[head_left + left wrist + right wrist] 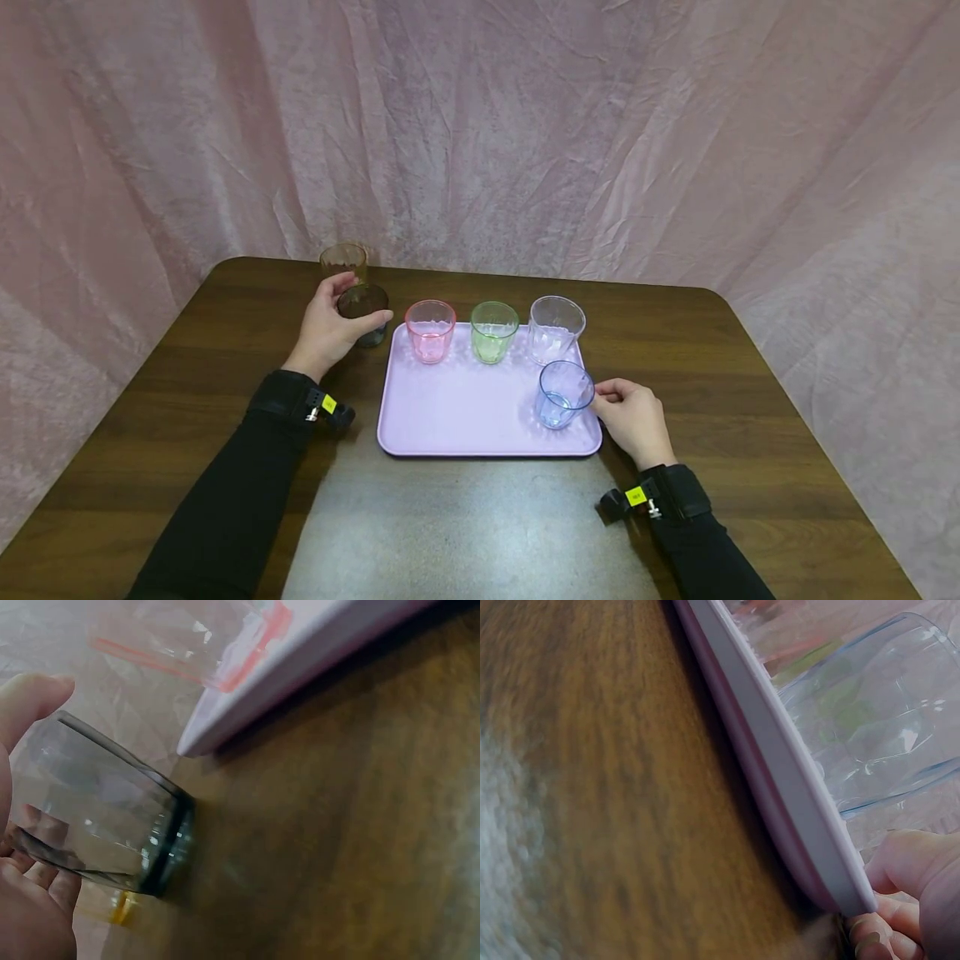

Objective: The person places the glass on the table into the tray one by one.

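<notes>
My left hand (324,329) is around a dark grey glass (371,337) on the wooden table, left of the lilac tray (465,429). In the left wrist view its thumb stretches past the rim, a little apart from the grey glass (112,802), with the other fingers on the opposite side. My right hand (632,417) is at the tray's right edge, beside a blue glass (558,400). In the right wrist view, thumb and curled fingers (870,934) pinch the tray's rim (810,802) near its corner.
On the tray's far side a pink glass (431,337), a green glass (491,337) and a clear glass (553,333) stand upright in a row. An amber glass (341,257) stands behind the grey one near the table's far edge. A pink curtain (480,150) hangs behind the table.
</notes>
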`<state>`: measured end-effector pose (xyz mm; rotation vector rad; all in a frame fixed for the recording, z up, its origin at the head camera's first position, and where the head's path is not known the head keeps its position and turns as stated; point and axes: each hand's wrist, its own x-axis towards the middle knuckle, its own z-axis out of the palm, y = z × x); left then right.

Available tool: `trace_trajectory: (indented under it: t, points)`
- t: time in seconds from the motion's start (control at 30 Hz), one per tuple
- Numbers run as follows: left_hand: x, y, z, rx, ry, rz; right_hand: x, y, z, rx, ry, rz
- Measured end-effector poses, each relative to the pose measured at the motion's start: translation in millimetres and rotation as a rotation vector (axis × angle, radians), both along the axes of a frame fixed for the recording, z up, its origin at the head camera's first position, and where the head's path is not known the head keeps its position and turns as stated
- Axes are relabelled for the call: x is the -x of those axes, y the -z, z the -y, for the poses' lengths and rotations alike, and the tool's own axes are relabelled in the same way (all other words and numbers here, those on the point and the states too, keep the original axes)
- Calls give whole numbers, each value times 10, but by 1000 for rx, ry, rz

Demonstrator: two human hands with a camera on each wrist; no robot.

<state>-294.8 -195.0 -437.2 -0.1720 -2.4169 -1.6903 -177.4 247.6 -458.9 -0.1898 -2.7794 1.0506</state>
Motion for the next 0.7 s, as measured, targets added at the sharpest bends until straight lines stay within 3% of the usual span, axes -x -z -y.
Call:
trace_trajectory:
  t: [0.37, 0.7]
  points:
    - [9, 193, -3, 19, 12, 10, 8, 2, -5, -6, -3, -5]
    - [9, 237, -8, -30, 31, 11, 6, -10, -2, -7, -1, 1]
